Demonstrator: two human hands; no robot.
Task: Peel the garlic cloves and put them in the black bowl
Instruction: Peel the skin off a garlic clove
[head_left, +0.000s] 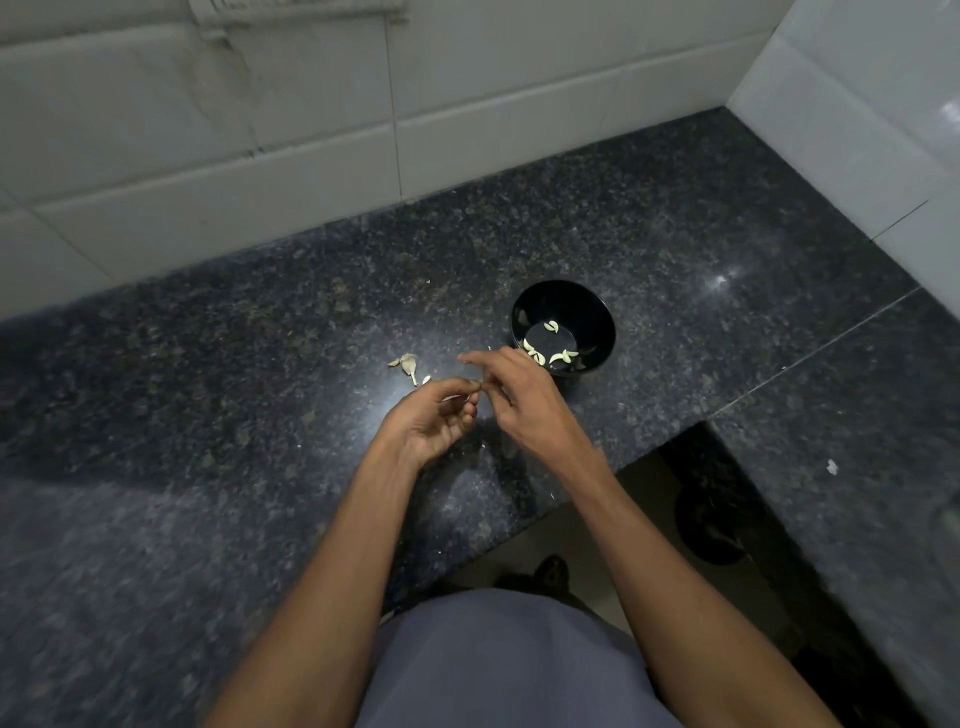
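A small black bowl (597, 317) stands on the dark granite counter (260, 415) and holds several pale peeled garlic cloves (563, 356). My left hand (434, 421) is palm up just left of the bowl, its fingers curled round a small garlic clove (474, 385) that is mostly hidden. My right hand (514, 387) meets it from the right, thumb and a finger pinching at the clove while the forefinger sticks out. A scrap of garlic stem and skin (408, 364) lies on the counter just beyond my left hand.
White tiled walls (311, 130) rise behind the counter and at the right. The counter has a cut-out corner near my body; floor and a dark round drain (711, 525) show below. A white fleck (832, 466) lies on the right-hand counter section.
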